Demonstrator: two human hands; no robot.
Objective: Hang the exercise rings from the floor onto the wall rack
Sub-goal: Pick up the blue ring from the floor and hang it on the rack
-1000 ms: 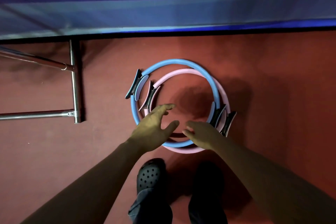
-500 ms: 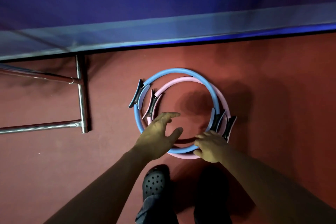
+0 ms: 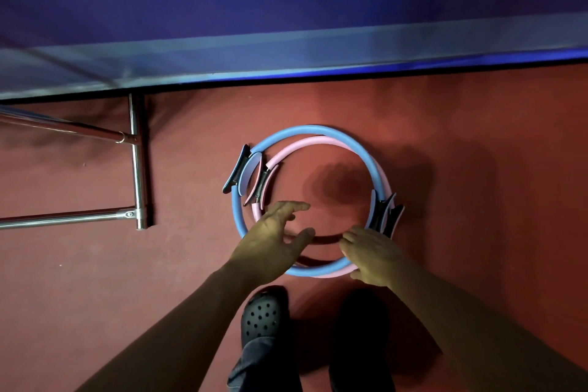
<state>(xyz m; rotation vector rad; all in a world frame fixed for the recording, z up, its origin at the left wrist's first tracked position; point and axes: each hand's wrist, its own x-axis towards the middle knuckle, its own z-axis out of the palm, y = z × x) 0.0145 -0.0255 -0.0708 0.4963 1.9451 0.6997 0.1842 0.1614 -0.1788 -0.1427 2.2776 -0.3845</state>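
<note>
two hands over stacked rings (image 3: 318, 134), left hand (image 3: 270, 240) spread, right hand (image 3: 372, 256) curled

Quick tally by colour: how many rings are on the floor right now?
Blue ring: 1
Pink ring: 1
Total: 2, overlapping flat on the red floor, the blue on top. Left hand and right hand are at their near edge.

Rings (image 3: 313, 149) (stacked) right of rack (image 3: 138, 162)
</note>
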